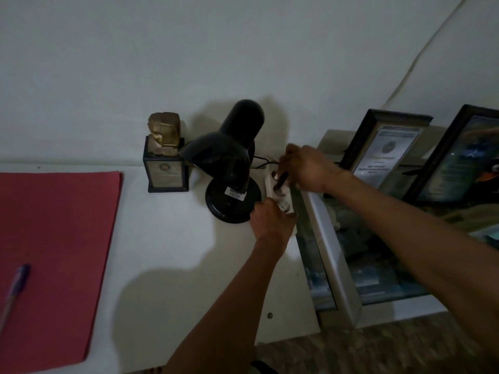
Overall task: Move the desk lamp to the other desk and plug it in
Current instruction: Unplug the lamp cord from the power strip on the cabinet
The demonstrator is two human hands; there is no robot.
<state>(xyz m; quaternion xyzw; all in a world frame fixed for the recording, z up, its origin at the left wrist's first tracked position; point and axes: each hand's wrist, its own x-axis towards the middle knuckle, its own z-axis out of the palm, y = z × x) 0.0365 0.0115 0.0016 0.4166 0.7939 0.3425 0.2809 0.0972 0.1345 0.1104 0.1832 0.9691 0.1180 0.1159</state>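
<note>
A black desk lamp (pixel 232 163) stands unlit on the white desk (pixel 167 238) near the wall, its round base carrying a white label. Its thin black cord (pixel 260 160) runs right to a white power strip (pixel 280 195) lying at the desk's right edge. My right hand (pixel 305 168) grips the lamp's dark plug (pixel 282 182) at one of the strip's sockets. My left hand (pixel 271 220) presses on the near end of the strip, holding it down.
A gold trophy on a dark base (pixel 165 157) stands left of the lamp. A red folder (pixel 56 249) with a pen (pixel 14 290) lies at the left. A glass-fronted cabinet (pixel 337 255) with framed certificates (pixel 383 155) adjoins the desk on the right.
</note>
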